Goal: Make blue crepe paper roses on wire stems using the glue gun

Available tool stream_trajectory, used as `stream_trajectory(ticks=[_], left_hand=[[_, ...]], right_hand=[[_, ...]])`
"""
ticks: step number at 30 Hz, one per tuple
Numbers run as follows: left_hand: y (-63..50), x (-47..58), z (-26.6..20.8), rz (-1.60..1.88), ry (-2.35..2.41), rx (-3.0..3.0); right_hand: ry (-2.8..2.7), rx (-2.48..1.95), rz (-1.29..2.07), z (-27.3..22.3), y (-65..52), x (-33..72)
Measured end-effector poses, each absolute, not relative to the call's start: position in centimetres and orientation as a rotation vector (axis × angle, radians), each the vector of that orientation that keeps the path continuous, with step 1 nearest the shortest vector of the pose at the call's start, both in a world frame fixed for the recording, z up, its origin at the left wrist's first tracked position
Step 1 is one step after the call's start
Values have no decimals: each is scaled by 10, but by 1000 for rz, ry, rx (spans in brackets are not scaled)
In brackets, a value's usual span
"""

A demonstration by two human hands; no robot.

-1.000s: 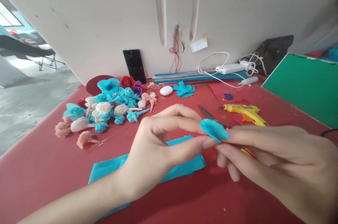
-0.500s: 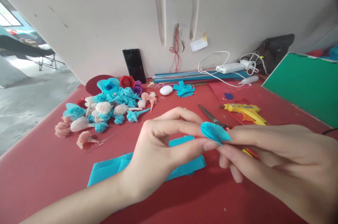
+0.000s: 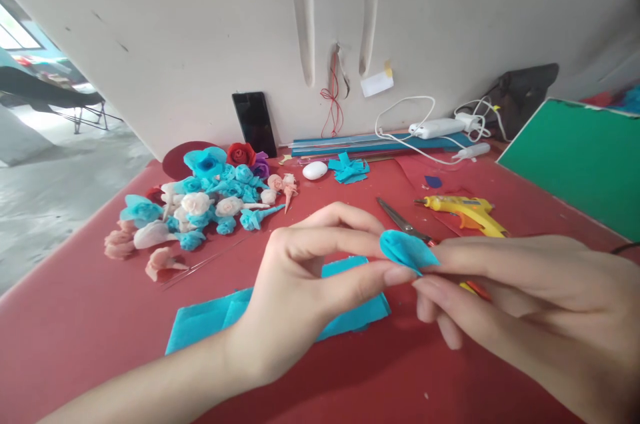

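Note:
A small folded piece of blue crepe paper [image 3: 407, 249] is held up between both hands above the red table. My left hand [image 3: 310, 284] pinches its left side between thumb and fingers. From the right, my right hand [image 3: 515, 291] grips the paper's other edge with thumb and forefinger, its lower fingers curled beneath. Under my left hand lies a flat strip of blue crepe paper [image 3: 355, 314], partly hidden by the wrist. Behind the paper piece are scissors [image 3: 400, 219], blades pointing away to the left, their handles mostly covered by my right hand.
A pile of paper flowers [image 3: 200, 204] lies at the left. A phone [image 3: 255, 124] leans on the wall. Farther back are a white egg-shaped object [image 3: 315, 171] and cut blue strips [image 3: 349, 169]. A yellow glue gun [image 3: 465, 211] and a green board [image 3: 575, 157] are at the right.
The hands and the blue paper stay almost in place. My right thumb has shifted very slightly on the lower edge of the paper.

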State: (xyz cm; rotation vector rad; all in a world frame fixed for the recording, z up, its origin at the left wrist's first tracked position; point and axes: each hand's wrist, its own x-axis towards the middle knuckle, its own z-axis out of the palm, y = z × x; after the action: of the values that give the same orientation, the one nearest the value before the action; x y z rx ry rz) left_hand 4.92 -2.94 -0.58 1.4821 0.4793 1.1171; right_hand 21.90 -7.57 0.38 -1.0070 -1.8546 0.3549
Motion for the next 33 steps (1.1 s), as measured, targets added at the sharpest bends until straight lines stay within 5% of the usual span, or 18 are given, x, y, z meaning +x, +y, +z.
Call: stream_trajectory(ticks=[33], left_hand=[[-29, 49, -7, 1147, 522, 1488]], right_hand=[[-1880, -1020, 442, 8, -73, 217]])
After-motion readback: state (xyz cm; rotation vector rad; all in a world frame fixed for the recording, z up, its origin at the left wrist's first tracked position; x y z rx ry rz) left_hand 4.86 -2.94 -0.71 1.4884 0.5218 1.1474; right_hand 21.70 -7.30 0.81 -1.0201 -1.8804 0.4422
